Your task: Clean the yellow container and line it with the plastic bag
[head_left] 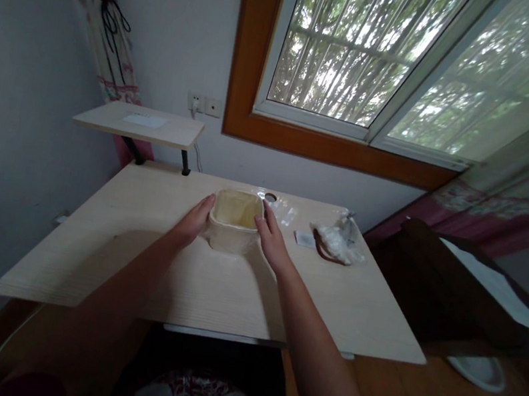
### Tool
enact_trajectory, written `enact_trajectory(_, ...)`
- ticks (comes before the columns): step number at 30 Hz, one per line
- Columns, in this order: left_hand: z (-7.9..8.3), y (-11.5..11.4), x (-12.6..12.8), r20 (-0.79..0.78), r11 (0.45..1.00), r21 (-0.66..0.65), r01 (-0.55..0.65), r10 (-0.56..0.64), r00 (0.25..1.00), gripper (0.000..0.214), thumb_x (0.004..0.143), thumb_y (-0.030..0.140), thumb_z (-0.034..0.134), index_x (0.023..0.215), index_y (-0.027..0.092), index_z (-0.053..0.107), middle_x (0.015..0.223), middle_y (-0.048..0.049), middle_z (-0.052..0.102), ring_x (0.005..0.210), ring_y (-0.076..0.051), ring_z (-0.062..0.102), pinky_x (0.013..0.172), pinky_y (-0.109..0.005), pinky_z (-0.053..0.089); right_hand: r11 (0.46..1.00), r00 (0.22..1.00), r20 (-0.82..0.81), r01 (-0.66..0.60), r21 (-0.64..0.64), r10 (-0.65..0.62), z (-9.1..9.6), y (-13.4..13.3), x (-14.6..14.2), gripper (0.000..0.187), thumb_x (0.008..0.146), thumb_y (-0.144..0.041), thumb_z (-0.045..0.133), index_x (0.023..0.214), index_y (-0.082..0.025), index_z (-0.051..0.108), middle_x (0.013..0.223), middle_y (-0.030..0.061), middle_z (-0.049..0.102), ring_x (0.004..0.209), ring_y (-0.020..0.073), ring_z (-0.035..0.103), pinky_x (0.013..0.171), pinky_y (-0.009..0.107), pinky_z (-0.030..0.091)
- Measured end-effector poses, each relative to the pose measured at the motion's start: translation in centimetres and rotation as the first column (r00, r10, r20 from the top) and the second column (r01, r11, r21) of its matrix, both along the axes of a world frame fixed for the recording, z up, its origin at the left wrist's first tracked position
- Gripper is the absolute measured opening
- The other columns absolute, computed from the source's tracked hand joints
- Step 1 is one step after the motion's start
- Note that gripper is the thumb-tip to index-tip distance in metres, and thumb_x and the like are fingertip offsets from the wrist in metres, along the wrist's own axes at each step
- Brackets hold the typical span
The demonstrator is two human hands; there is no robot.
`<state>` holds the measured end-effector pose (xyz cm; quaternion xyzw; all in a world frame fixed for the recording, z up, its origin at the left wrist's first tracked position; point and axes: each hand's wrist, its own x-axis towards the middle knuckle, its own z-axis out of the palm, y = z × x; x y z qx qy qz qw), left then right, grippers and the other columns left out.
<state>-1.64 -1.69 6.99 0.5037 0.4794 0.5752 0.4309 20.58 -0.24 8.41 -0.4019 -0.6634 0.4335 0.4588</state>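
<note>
A cream-coloured plastic tub (231, 238), square with rounded corners and no lid, is upright at the middle of the desk. My left hand (194, 219) presses against its left side, and my right hand (272, 234) grips the right side with the thumb near the rim. Between them the two hands hold the tub. Its inside walls look pale yellow; whether anything lies at the bottom I cannot tell. Behind the tub and a little to the right lies clear plastic wrap (285, 212) on the desk.
On the desk's right part are a clear bag with white contents (338, 243), a brown strap (324, 252) and a small white card (305, 239). A raised shelf (174, 131) stands at the back left. The wooden desk (121, 268) ends close to my body; the window wall is behind.
</note>
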Motion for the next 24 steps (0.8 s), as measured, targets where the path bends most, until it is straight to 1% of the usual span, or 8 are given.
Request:
enact_trajectory(5, -1.3, -0.3, 0.2, 0.054, 0.986, -0.169, -0.005, 0.014, 0.998, 0.076, 0.092, 0.076, 0.034, 0.126, 0.019, 0.070, 0.133, -0.0098, 0.068, 0.143, -0.034, 0.045, 0.122, -0.049, 0.033, 0.998, 1.000, 0.022, 0.022, -0.065, -0.021, -0.1, 0.2, 0.5, 0.062, 0.093, -0.061, 0.052, 0.144, -0.026, 0.055, 0.152, 0.0039, 0.052, 0.147, 0.0258, 0.040, 0.125, 0.046, 0.024)
enact_trajectory(7, -1.9, -0.2, -0.1, 0.059, 0.981, -0.196, -0.012, 0.024, 0.998, 0.077, 0.091, 0.078, 0.035, 0.124, 0.019, 0.071, 0.129, -0.0101, 0.070, 0.141, -0.034, 0.048, 0.121, -0.049, 0.034, 0.995, 1.000, 0.007, 0.002, -0.104, -0.002, 0.0, 0.1, 0.7, 0.058, 0.094, -0.062, 0.052, 0.139, -0.027, 0.060, 0.148, 0.0029, 0.057, 0.143, 0.0272, 0.044, 0.124, 0.047, 0.027)
enact_trajectory(11, -2.5, 0.2, -0.9, 0.054, 0.965, -0.260, -0.034, 0.049, 0.997, 0.076, 0.089, 0.079, 0.040, 0.122, 0.018, 0.072, 0.128, -0.0127, 0.071, 0.137, -0.033, 0.053, 0.120, -0.049, 0.034, 0.989, 0.997, -0.015, -0.072, -0.132, 0.071, 0.2, 0.2, 1.3, 0.054, 0.095, -0.060, 0.051, 0.136, -0.027, 0.063, 0.144, 0.0030, 0.060, 0.136, 0.0283, 0.053, 0.119, 0.048, 0.037)
enact_trajectory(14, -2.0, 0.2, -1.7, 0.032, 0.964, -0.267, -0.004, 0.013, 0.999, 0.076, 0.087, 0.078, 0.045, 0.120, 0.015, 0.072, 0.126, -0.0143, 0.071, 0.133, -0.032, 0.057, 0.118, -0.047, 0.038, 0.989, 0.998, 0.013, -0.067, -0.133, 0.069, 0.4, 0.3, 1.7, 0.052, 0.094, -0.059, 0.053, 0.133, -0.027, 0.066, 0.141, 0.0028, 0.063, 0.134, 0.0280, 0.055, 0.118, 0.048, 0.038)
enact_trajectory(17, -0.7, 0.3, -2.3, 0.012, 0.987, -0.159, 0.021, -0.019, 1.000, 0.073, 0.088, 0.075, 0.047, 0.120, 0.015, 0.072, 0.124, -0.0134, 0.073, 0.131, -0.032, 0.058, 0.116, -0.046, 0.040, 0.992, 0.997, 0.032, -0.061, -0.111, 0.065, 0.6, 0.4, 1.8, 0.049, 0.093, -0.058, 0.054, 0.128, -0.027, 0.069, 0.138, 0.0033, 0.065, 0.133, 0.0281, 0.056, 0.119, 0.049, 0.036)
enact_trajectory(20, 0.7, 0.5, -2.2, 0.034, 0.990, -0.062, 0.128, -0.126, 0.991, 0.071, 0.091, 0.073, 0.043, 0.123, 0.016, 0.071, 0.125, -0.0126, 0.072, 0.131, -0.031, 0.058, 0.114, -0.046, 0.042, 0.993, 0.997, 0.046, -0.051, -0.111, 0.057, 0.6, 0.3, 1.6, 0.049, 0.093, -0.057, 0.055, 0.126, -0.025, 0.070, 0.136, 0.0048, 0.066, 0.134, 0.0283, 0.055, 0.120, 0.050, 0.033)
enact_trajectory(22, 1.2, 0.9, -1.8, 0.065, 0.972, -0.075, 0.222, -0.218, 0.974, 0.073, 0.092, 0.074, 0.038, 0.124, 0.017, 0.071, 0.124, -0.0122, 0.073, 0.129, -0.031, 0.061, 0.113, -0.045, 0.043, 0.992, 0.997, 0.047, -0.052, -0.114, 0.058, 0.6, 0.2, 1.5, 0.050, 0.093, -0.057, 0.054, 0.128, -0.024, 0.069, 0.137, 0.0056, 0.066, 0.134, 0.0280, 0.055, 0.120, 0.050, 0.033)
enact_trajectory(24, 1.3, 1.4, -1.5, 0.121, 0.947, -0.134, 0.293, -0.278, 0.953, 0.079, 0.091, 0.078, 0.033, 0.121, 0.016, 0.072, 0.120, -0.0131, 0.075, 0.125, -0.031, 0.063, 0.111, -0.045, 0.045, 0.994, 0.997, 0.045, -0.051, -0.099, 0.056, 0.4, 0.1, 1.4, 0.051, 0.093, -0.056, 0.053, 0.129, -0.023, 0.068, 0.138, 0.0059, 0.065, 0.134, 0.0280, 0.055, 0.120, 0.049, 0.034)
